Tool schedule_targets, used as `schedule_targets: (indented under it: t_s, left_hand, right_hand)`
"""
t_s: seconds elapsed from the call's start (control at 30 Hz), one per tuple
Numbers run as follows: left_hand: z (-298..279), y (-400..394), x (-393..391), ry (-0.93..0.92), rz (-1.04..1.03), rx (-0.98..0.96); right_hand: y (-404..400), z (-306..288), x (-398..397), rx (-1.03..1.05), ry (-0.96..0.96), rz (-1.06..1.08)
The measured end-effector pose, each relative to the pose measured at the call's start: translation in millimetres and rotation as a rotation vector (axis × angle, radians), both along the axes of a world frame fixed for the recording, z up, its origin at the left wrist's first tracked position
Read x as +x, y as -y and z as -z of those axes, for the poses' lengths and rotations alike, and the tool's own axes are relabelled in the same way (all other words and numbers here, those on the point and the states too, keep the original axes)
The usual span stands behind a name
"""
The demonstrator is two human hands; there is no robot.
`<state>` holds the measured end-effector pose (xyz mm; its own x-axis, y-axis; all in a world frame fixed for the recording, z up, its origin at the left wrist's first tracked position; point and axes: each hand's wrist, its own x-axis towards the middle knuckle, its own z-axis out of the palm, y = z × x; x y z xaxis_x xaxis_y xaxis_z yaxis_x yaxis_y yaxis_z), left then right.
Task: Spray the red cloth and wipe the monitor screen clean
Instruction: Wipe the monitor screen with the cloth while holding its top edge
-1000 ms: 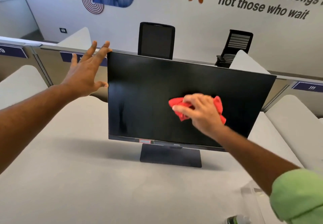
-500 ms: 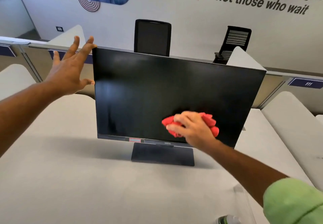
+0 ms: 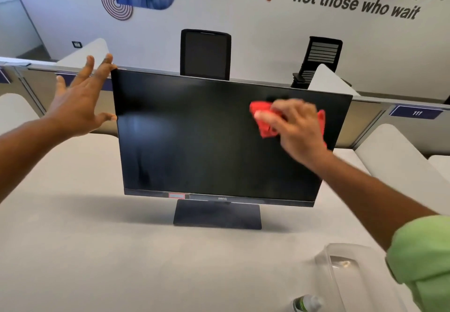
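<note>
Now the right hand (image 3: 298, 129), gripping the cloth (image 3: 265, 122), has moved from the screen's (image 3: 207, 136) lower centre to upper right; the open left hand (image 3: 80, 107) steadies its edge; wiping continues.

Dark lettering reading "The future belongs to" and "not those who wait" is seen on the white wall (image 3: 316, 31) at the upper right of the frame. The number "111" is shown on a blue plate (image 3: 417, 112) at the right edge. "BenQ" is printed on the monitor (image 3: 222, 198) bezel, bottom centre.
</note>
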<state>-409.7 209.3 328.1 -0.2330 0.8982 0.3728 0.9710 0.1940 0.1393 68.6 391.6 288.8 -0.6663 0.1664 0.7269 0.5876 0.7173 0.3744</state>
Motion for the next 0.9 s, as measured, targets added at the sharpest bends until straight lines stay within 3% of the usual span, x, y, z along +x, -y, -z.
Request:
schedule_targets:
  t_s: [0.1, 0.23, 0.5, 0.6, 0.7, 0.9]
  left_hand:
    - [-0.9, -5.8, -1.5, -0.011, -0.018, 0.004]
    - [-0.1, -9.0, -1.4, -0.005, -0.031, 0.007]
    - [-0.8, -12.8, -6.6, -0.010, -0.066, 0.002]
    - [1.2, -16.5, -11.8, -0.026, -0.075, 0.005]
    - [9.2, -19.7, -21.8, -0.039, -0.049, 0.033]
    - [21.9, -23.1, -34.3, -0.054, -0.044, 0.071]
  right_hand:
    - [-23.8, -39.6, 4.3, -0.050, -0.147, 0.125]
    - [-6.4, 8.3, 2.9, -0.075, -0.172, 0.080]
    - [60.0, 146.6, 39.1, -0.270, 0.214, -0.076]
    - [70.7, 158.8, 50.6, -0.353, 0.331, -0.100]
    - [68.9, 148.1, 55.4, -0.279, 0.437, -0.133]
    - [21.9, 58.4, 64.4, -0.070, -0.069, 0.058]
